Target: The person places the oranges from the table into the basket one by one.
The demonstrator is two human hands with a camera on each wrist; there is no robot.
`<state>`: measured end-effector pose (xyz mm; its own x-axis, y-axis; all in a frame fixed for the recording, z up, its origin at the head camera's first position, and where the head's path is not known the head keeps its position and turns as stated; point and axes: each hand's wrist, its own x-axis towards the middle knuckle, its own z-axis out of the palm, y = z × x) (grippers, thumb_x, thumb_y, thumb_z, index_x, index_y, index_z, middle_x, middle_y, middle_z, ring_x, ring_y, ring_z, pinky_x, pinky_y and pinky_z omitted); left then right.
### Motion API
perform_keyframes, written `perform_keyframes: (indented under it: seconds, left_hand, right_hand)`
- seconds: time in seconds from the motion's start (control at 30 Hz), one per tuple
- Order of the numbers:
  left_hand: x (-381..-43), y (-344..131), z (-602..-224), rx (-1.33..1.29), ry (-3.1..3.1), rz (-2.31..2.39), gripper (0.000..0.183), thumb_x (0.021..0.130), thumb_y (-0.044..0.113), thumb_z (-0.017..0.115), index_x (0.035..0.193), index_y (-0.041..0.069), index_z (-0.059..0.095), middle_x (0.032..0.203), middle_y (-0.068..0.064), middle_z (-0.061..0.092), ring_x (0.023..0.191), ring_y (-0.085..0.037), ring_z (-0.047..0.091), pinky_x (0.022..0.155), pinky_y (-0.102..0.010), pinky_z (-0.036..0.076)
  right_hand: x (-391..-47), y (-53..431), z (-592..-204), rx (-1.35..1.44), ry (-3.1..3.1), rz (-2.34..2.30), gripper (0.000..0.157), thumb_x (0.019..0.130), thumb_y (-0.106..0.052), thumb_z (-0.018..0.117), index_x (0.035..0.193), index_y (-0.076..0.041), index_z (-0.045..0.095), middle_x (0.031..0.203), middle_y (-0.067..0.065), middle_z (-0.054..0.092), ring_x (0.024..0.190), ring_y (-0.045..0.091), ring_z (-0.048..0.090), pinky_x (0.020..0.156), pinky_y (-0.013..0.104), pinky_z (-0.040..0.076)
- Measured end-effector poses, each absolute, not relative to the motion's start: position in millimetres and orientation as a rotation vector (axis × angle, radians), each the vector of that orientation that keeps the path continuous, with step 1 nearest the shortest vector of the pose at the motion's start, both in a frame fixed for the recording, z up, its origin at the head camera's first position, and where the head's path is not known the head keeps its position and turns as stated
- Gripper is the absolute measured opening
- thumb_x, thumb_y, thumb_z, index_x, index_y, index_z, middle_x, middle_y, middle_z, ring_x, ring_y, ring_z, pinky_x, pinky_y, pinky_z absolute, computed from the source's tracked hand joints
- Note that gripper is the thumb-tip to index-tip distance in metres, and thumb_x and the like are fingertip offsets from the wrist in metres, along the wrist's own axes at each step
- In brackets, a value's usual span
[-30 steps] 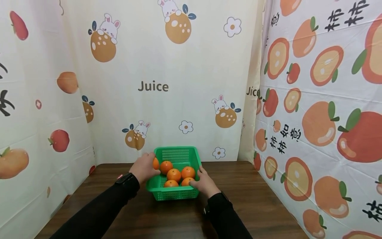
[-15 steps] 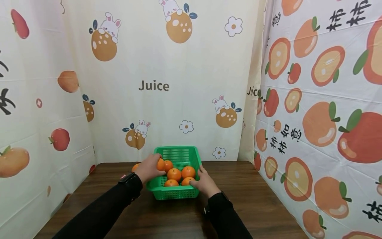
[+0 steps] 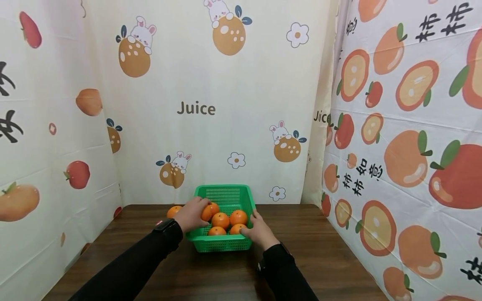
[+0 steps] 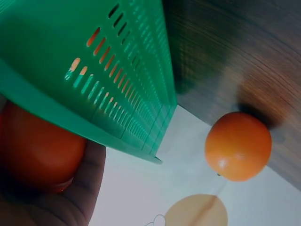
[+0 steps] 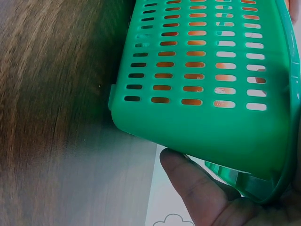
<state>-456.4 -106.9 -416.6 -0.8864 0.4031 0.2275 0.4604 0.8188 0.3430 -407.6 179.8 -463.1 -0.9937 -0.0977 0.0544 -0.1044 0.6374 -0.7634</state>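
Observation:
A green plastic basket (image 3: 223,244) stands on the table with several oranges (image 3: 220,220) in it. My left hand (image 3: 191,215) reaches over its left rim and holds an orange (image 3: 206,213) just inside; in the left wrist view that held orange (image 4: 40,148) lies against the palm beside the rim. At the right side, my right hand (image 3: 261,232) grips the basket's rim, thumb over the edge. The right wrist view shows a finger (image 5: 195,186) along the outer wall of the basket (image 5: 197,127). Outside the basket, to the left, a single orange (image 3: 173,211) rests on the table.
The dark wood table (image 3: 316,259) extends in front of the basket and to both sides. Printed fabric curtains (image 3: 241,125) hang behind it and at left and right. The basket's back wall stands close to the rear curtain.
My left hand has moved right and slightly down with its orange, further over the basket. The orange on the table at left has come into sight from behind it. My right hand stays put.

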Motion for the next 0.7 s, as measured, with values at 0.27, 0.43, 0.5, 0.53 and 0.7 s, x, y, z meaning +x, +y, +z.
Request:
perform_keyframes:
  seconds: [0.27,0.43,0.5,0.53,0.7]
  left_hand:
    - [-461.2,-105.3,-423.4,-0.767,-2.834,-0.477,0.07,0.078,0.02,0.097,0.141,0.02,0.065,0.12,-0.005,0.06,0.096,-0.021,0.056,0.085,-0.041,0.056]
    - [-466.3,-106.3,-427.4,-0.808,-2.838,-0.42,0.072,0.078,0.022,0.097,0.143,0.019,0.063,0.124,-0.006,0.06,0.098,-0.022,0.056,0.086,-0.042,0.057]
    - [-468.4,-106.9,-427.8,-0.822,-2.836,-0.405,0.073,0.078,0.021,0.097,0.143,0.018,0.063,0.123,-0.007,0.06,0.097,-0.022,0.056,0.085,-0.042,0.057]
    - [-469.2,-107.2,-428.0,-0.828,-2.835,-0.395,0.073,0.078,0.021,0.097,0.143,0.018,0.063,0.122,-0.006,0.06,0.096,-0.022,0.056,0.084,-0.042,0.056]
    - [-472.4,-109.0,-430.7,-0.863,-2.836,-0.362,0.073,0.077,0.02,0.096,0.143,0.02,0.062,0.118,-0.006,0.058,0.092,-0.023,0.054,0.079,-0.039,0.055]
  right_hand:
    - [-407.8,181.0,-464.2,0.172,-2.832,1.328,0.081,0.099,-0.031,0.073,0.162,0.006,0.037,0.18,0.012,0.013,0.159,0.044,0.031,0.123,0.062,0.035]
    - [-406.1,180.6,-463.1,0.18,-2.831,1.327,0.081,0.099,-0.03,0.073,0.161,0.006,0.037,0.18,0.013,0.014,0.159,0.044,0.031,0.123,0.061,0.036]
    - [-406.1,180.3,-462.5,0.182,-2.831,1.327,0.08,0.099,-0.029,0.073,0.161,0.006,0.037,0.18,0.014,0.013,0.159,0.044,0.032,0.123,0.06,0.036]
    - [-406.1,180.1,-462.3,0.182,-2.831,1.329,0.08,0.099,-0.028,0.073,0.161,0.006,0.037,0.18,0.014,0.013,0.159,0.043,0.032,0.123,0.06,0.037]
    - [-406.1,179.6,-461.6,0.179,-2.834,1.334,0.081,0.099,-0.03,0.072,0.162,0.006,0.036,0.18,0.013,0.013,0.159,0.043,0.031,0.124,0.059,0.036]
